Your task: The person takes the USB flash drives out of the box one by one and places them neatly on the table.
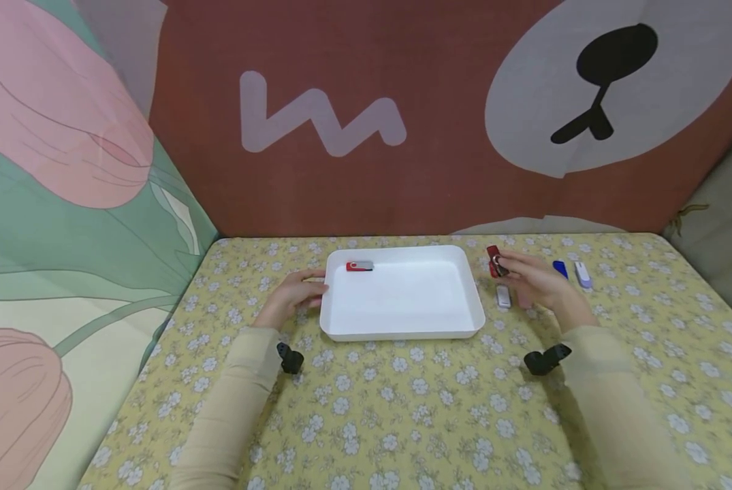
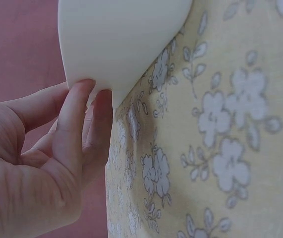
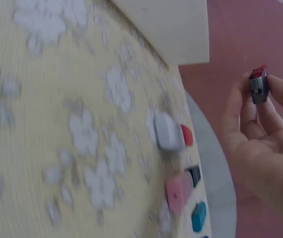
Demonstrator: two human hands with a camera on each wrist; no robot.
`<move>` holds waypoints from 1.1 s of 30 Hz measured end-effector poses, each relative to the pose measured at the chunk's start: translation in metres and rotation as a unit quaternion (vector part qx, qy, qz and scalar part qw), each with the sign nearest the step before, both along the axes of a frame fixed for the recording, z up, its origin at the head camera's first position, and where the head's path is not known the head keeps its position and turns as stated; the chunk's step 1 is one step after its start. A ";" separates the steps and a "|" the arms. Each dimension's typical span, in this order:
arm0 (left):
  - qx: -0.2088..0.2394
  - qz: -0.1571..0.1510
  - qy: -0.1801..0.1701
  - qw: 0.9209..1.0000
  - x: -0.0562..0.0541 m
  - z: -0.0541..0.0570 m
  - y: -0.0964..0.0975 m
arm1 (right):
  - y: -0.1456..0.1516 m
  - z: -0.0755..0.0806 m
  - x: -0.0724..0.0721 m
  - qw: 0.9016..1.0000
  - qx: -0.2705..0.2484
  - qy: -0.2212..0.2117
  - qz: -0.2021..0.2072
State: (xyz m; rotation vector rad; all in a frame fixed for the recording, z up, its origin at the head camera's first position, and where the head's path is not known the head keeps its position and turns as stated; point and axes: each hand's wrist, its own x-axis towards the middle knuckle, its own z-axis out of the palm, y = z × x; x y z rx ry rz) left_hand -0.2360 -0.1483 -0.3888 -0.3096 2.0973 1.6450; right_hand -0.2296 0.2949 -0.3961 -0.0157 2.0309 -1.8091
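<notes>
My left hand (image 1: 295,295) grips the left wall of a white rectangular tray (image 1: 402,335), thumb and fingertips at its edge. Inside that tray, near the far left corner, lies a red USB flash drive with a silver cover (image 1: 359,266). Off the tray's right side, my right hand (image 1: 534,278) pinches a dark red USB flash drive (image 1: 494,261) with a metal swivel cover, held above the cloth. The right wrist view shows its metal end (image 3: 258,89) between thumb and fingers. Below this hand lie a white flash drive (image 1: 503,297) and a pink one (image 1: 524,297), the latter partly hidden.
Farther right are a blue flash drive (image 1: 560,269) and a white-and-lilac one (image 1: 583,275). In the right wrist view, a teal piece (image 3: 199,216) and a red one (image 3: 186,135) also show. A yellow floral cloth (image 1: 402,408) covers the table; a printed fabric backdrop (image 1: 353,190) stands behind it.
</notes>
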 end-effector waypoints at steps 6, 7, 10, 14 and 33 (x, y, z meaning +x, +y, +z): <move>-0.002 0.000 -0.002 1.000 -0.001 -0.001 0.001 | 0.016 0.000 0.006 0.997 0.080 0.013 0.017; -0.001 0.000 -0.002 1.000 -0.002 0.000 0.001 | 0.019 0.000 0.006 0.997 0.081 0.008 0.017; -0.003 -0.001 -0.004 1.000 -0.002 -0.001 0.000 | 0.025 0.000 0.008 0.996 0.086 -0.001 0.016; -0.004 -0.001 -0.006 1.000 -0.003 -0.001 0.000 | 0.033 -0.001 0.010 0.996 0.089 -0.002 0.015; -0.002 -0.002 -0.001 1.000 -0.001 -0.002 -0.002 | 0.068 -0.009 0.021 0.998 0.066 -0.016 -0.001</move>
